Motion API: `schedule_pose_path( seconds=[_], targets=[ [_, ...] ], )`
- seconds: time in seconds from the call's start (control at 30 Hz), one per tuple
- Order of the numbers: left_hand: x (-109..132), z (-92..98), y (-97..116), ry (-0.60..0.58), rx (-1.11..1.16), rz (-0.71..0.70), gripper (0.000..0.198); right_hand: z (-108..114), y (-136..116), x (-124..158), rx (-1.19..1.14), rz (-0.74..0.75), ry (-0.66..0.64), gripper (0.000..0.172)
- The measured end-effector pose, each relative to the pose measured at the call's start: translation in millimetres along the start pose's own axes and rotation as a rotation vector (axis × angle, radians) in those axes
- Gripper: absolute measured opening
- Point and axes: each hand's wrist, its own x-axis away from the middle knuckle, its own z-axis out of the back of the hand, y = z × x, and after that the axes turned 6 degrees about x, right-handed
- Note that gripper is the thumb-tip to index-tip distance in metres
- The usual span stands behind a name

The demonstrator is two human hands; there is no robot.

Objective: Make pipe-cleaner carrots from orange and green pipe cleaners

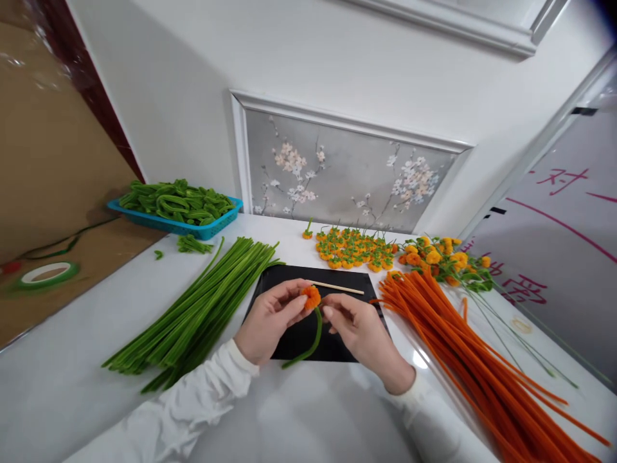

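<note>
An orange chenille-stem flower head [311, 297] is pinched between the thumb and fingers of my left hand [274, 316]. From its underside a green pipe cleaner [317, 334] curves down, its free end lying near the front edge of a black mat [294, 331]. My right hand [359, 328] is closed, fingertips pinched at the upper end of that green pipe cleaner, right beside the flower; the exact grip is partly hidden. Behind both hands, a thin wooden stick [337, 287] rests on the mat.
Left of the mat lies a bundle of green pipe cleaners [202, 308]; right, orange pipe cleaners [463, 347]. Many small orange-yellow flowers [354, 247] and a flower bunch [434, 257] stand at the back. A blue basket [193, 228] holds green pieces. Green tape [48, 274] is far left.
</note>
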Motion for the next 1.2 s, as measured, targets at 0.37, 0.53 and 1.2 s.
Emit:
schedule_pose_path(
  seconds=[0.37,0.53,1.2],
  targets=[
    [0,2.1,4,-0.060,-0.172,-0.015,0.030,-7,-13,9,0.390,0.221,0.150,0.022],
    [-1,1.7,4,-0.108,-0.274,-0.055,0.033,-6,-11,10,0.529,0.280,0.170,0.024],
    [-3,2.2,-4,-0.105,-0.173,-0.024,0.020,-11,-14,7,-0.219,-0.232,-0.112,0.044]
  ],
)
